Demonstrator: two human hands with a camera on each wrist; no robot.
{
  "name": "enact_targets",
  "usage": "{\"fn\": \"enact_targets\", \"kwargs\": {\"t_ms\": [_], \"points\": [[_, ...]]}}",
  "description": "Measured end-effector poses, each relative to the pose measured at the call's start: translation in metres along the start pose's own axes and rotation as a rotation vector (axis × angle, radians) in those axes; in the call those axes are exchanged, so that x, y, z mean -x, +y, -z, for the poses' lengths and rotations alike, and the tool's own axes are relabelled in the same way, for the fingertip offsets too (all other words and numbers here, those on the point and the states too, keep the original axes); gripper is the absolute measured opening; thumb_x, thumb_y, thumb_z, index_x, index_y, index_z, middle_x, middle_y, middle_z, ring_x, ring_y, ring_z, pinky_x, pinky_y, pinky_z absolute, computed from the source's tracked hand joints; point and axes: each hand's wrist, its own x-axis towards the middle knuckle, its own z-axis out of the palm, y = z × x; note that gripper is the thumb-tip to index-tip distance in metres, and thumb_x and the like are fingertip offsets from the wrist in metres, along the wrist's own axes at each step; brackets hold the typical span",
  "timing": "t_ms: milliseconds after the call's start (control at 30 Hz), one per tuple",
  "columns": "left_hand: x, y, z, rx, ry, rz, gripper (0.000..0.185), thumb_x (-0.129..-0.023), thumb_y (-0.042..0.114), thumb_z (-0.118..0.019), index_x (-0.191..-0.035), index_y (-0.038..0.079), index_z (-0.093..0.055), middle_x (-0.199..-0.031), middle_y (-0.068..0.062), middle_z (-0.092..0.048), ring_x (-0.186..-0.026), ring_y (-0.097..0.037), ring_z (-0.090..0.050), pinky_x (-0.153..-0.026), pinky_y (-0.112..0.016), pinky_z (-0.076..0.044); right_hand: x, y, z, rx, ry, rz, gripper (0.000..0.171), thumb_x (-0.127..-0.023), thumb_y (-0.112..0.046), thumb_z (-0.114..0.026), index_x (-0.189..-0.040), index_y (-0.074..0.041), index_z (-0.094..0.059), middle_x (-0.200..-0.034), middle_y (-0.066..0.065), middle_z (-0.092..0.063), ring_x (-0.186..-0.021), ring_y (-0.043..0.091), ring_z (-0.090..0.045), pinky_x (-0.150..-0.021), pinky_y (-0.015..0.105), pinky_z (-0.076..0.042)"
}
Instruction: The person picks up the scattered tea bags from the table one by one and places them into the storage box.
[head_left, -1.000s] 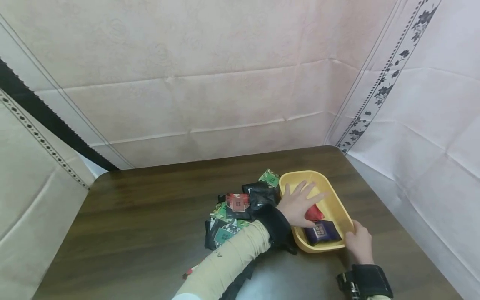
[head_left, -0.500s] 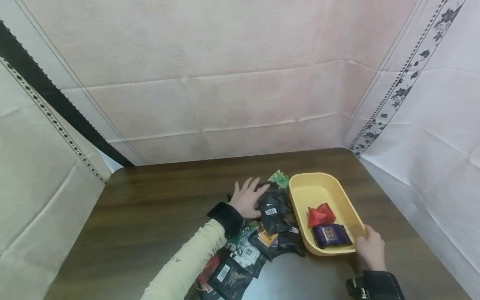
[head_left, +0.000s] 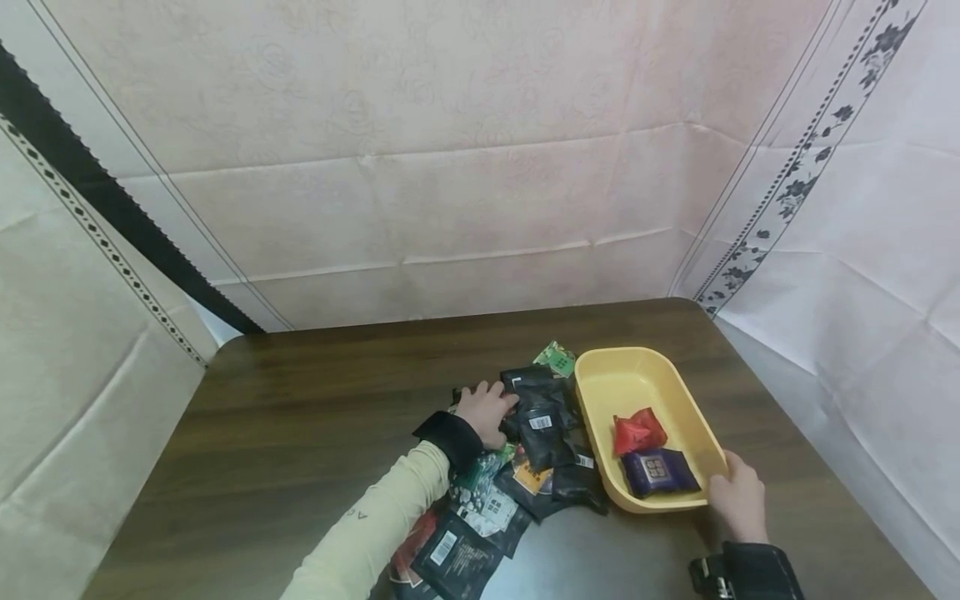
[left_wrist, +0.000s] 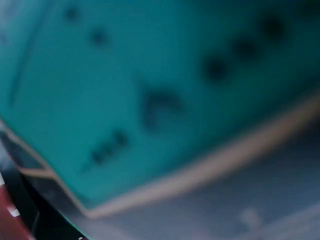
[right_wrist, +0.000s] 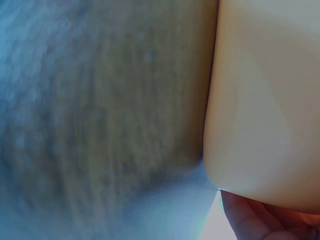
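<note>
The left hand (head_left: 486,410) rests on a pile of dark packets (head_left: 525,454) in the middle of the bench (head_left: 300,433), its fingers curled onto a black packet (head_left: 542,417). The right hand (head_left: 738,500) grips the near right corner of the yellow tray (head_left: 637,379), just right of the pile. In the tray lie a red packet (head_left: 637,432) and a purple packet (head_left: 658,471).

No print on the packets (head_left: 540,421) can be read.
</note>
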Motion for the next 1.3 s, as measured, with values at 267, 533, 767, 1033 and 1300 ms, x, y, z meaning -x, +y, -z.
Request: {"fn": "enact_targets", "kwargs": {"t_ms": [267, 533, 767, 1033, 1300], "points": [[0.001, 0.002, 0.001, -0.029, 0.140, 0.003, 0.038, -0.083, 0.023, -0.063, -0.119, 0.029, -0.052, -0.107, -0.006, -0.051, -0.094, -0.024, -0.045, -0.080, -0.049, -0.036, 0.002, 0.003, 0.001, 0.000, 0.023, 0.001, 0.045, -0.077, 0.003, -0.034, -0.120, 0.015, -0.044, -0.111, 0.040, -0.047, -0.096, 0.052, -0.047, -0.080, 0.057, -0.037], [0.009, 0.002, 0.023, 0.079, 0.199, -0.003, 0.041, -0.083, 0.018, -0.065, -0.120, 0.028, -0.050, -0.104, -0.006, -0.047, -0.093, -0.023, -0.040, -0.077, -0.046, -0.037, 0.002, 0.006, 0.007, 0.011, 0.033, -0.005, 0.046, -0.077, 0.004, -0.035, -0.121, 0.014, -0.043, -0.111, 0.040, -0.047, -0.097, 0.052, -0.047, -0.079, 0.058, -0.037], [0.009, 0.018, 0.046, 0.090, 0.199, -0.041, 0.043, -0.083, 0.018, -0.063, -0.122, 0.029, -0.050, -0.102, -0.003, -0.047, -0.093, -0.021, -0.041, -0.077, -0.042, -0.037, 0.001, 0.007, 0.009, -0.002, 0.041, -0.022, 0.045, -0.078, 0.003, -0.036, -0.121, 0.014, -0.044, -0.111, 0.039, -0.048, -0.094, 0.049, -0.048, -0.078, 0.056, -0.038], [-0.006, 0.064, 0.073, 0.077, 0.224, -0.176, 0.049, -0.081, 0.015, -0.061, -0.126, 0.030, -0.048, -0.104, 0.000, -0.048, -0.095, -0.018, -0.042, -0.075, -0.038, -0.035, 0.001, 0.003, 0.004, -0.021, 0.036, -0.027, 0.045, -0.077, 0.002, -0.035, -0.120, 0.013, -0.045, -0.112, 0.038, -0.048, -0.096, 0.049, -0.047, -0.079, 0.057, -0.037], [-0.022, 0.115, 0.077, 0.071, 0.150, -0.224, 0.048, -0.080, 0.020, -0.064, -0.124, 0.034, -0.048, -0.102, 0.003, -0.045, -0.096, -0.015, -0.040, -0.082, -0.041, -0.037, 0.000, -0.001, -0.004, -0.033, 0.047, -0.018, 0.044, -0.077, 0.003, -0.035, -0.120, 0.013, -0.045, -0.111, 0.038, -0.049, -0.095, 0.048, -0.049, -0.078, 0.056, -0.038]]}}
